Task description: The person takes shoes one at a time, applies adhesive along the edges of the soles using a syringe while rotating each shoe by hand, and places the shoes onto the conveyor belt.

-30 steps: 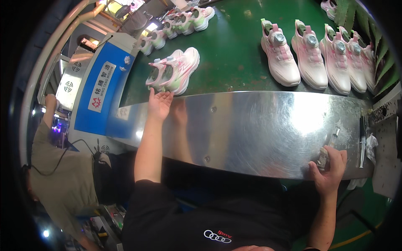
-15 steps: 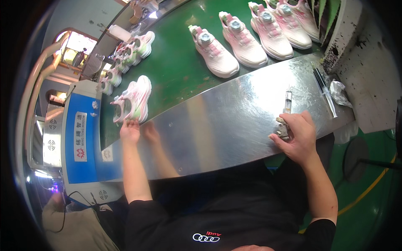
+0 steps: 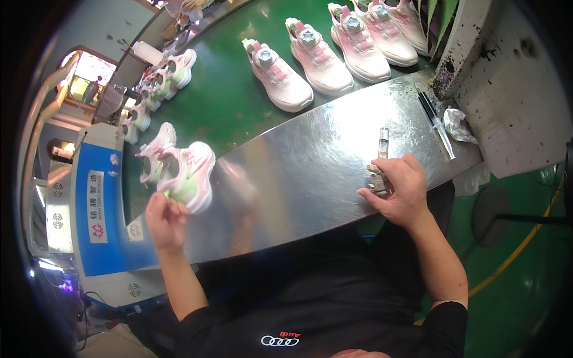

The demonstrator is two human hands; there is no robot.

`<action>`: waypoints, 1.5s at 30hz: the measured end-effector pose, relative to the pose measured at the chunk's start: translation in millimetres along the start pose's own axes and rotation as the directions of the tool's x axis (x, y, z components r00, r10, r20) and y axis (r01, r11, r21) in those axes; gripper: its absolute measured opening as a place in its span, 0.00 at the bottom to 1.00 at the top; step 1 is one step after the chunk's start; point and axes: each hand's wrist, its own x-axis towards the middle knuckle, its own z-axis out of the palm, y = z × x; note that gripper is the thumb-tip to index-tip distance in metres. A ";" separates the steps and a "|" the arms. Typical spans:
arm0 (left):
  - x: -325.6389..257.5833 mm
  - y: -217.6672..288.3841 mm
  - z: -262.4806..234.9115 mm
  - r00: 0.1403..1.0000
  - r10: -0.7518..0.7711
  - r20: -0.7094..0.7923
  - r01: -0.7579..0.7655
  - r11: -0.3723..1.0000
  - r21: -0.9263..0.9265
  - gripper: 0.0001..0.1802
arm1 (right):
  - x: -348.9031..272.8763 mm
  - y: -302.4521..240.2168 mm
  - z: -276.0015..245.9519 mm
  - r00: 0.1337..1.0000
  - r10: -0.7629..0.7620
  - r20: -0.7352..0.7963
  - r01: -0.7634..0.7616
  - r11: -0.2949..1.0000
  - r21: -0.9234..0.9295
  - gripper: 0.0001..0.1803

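Observation:
My left hand (image 3: 165,218) grips the heel of a pink and white sneaker with a green sole (image 3: 190,176) at the edge of the shiny metal table (image 3: 298,161). A second sneaker of the pair (image 3: 153,153) lies just behind it on the green conveyor belt (image 3: 233,101). My right hand (image 3: 399,188) rests on the metal table over a small crumpled grey cloth (image 3: 376,181). A small syringe (image 3: 383,142) lies just beyond that hand.
Several more pink sneakers (image 3: 322,56) stand in a row on the belt ahead, and others (image 3: 156,89) sit farther left. A long black-tipped syringe (image 3: 437,125) and a crumpled white wrapper (image 3: 457,125) lie at the table's right end. A blue machine panel (image 3: 98,209) stands at left.
My left hand has taken hold of the near sneaker's heel and drawn it onto the metal table's edge. My right hand stays on the grey cloth. My head has turned, shifting the view.

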 end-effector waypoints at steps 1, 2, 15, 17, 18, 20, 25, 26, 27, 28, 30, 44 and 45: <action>-15.8 -3.1 8.4 0.999 0.032 -0.035 -0.031 0.999 0.035 0.14 | 2.9 -1.4 0.4 1.000 0.021 -0.006 -0.021 0.999 0.047 0.25; -28.9 -7.5 16.0 1.000 -0.004 -0.018 0.005 0.998 0.063 0.15 | 3.7 -1.7 0.1 0.999 0.047 -0.007 -0.046 0.995 0.091 0.26; 48.1 -81.7 -17.7 0.976 -0.183 -0.116 0.192 0.978 0.077 0.14 | -7.4 -8.2 -28.2 0.841 0.485 0.239 -0.525 0.628 0.575 0.27; 77.1 -90.7 -24.1 0.968 -0.244 -0.062 0.251 0.947 0.200 0.18 | -7.3 -8.0 -31.4 0.855 0.474 0.211 -0.515 0.724 0.460 0.27; 84.8 -89.4 -28.2 0.956 -0.288 -0.051 0.291 0.912 0.288 0.19 | -7.3 -10.4 -31.6 0.861 0.457 0.222 -0.505 0.725 0.468 0.27; 94.4 -85.2 -24.3 0.963 -0.270 0.011 0.233 0.852 0.468 0.20 | -8.0 -17.7 -33.4 0.906 0.334 0.259 -0.410 0.846 0.341 0.25; 83.7 -69.3 44.4 0.945 -0.218 0.243 0.233 0.972 -0.033 0.28 | -14.6 -36.1 -44.8 0.895 0.347 0.279 -0.443 0.765 0.468 0.31; 89.8 -76.0 53.3 0.958 -0.177 0.223 0.202 0.975 -0.093 0.31 | -12.9 -41.6 -49.9 0.900 0.343 0.269 -0.434 0.759 0.486 0.32; 83.6 -66.1 69.7 0.957 -0.139 0.254 0.179 0.973 -0.142 0.31 | -10.8 -43.1 -50.8 0.902 0.343 0.263 -0.432 0.746 0.506 0.34; 72.6 -55.3 85.6 0.963 -0.078 0.258 0.128 0.975 -0.183 0.31 | -6.4 -45.2 -50.8 0.905 0.331 0.268 -0.424 0.752 0.505 0.34; 55.1 -43.8 94.9 0.935 0.023 0.354 0.108 0.932 -0.345 0.30 | 3.2 -54.8 -50.6 0.922 0.300 0.242 -0.386 0.695 0.607 0.37; 22.4 -73.7 88.3 0.795 0.303 0.525 0.029 0.846 -0.532 0.36 | 82.2 -123.9 -32.0 0.923 -0.082 0.377 -0.381 -0.043 0.924 0.35; 21.0 -73.8 88.9 0.799 0.308 0.517 0.026 0.841 -0.541 0.36 | 83.9 -126.0 -31.0 0.915 -0.103 0.389 -0.397 -0.080 0.914 0.35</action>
